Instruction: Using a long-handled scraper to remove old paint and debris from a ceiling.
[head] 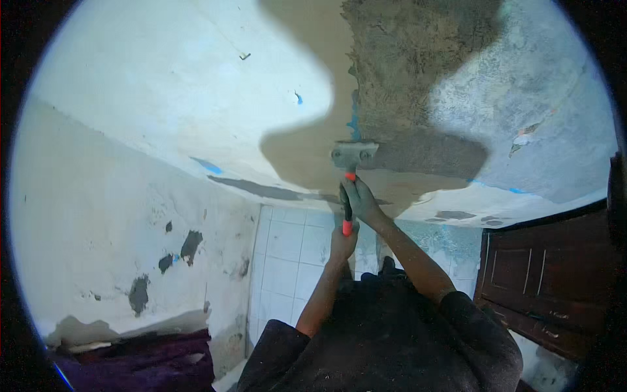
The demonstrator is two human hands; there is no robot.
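Both hands grip a long-handled scraper (pixel 354 153) with a wide metal head and a black and red handle. My right hand (pixel 361 198) holds the handle just below the head. Lower down, my left hand (pixel 344 242) closes around the handle's red end. The scraper's blade lies against the wall (pixel 205 112), or very close to it, at the edge of the white paint. To the right of and above the blade is a stripped grey-brown patch (pixel 397 73) with a ragged border and a strip of blue paint. A shadow covers the wall around the tool.
The side wall (pixel 196 304) on the left has several dark chipped spots. Below, the floor has white tiles (pixel 284 250) strewn with some pale debris. A dark wooden panelled door (pixel 543 264) stands at the right. Dark purple cloth (pixel 161 360) lies at the lower left.
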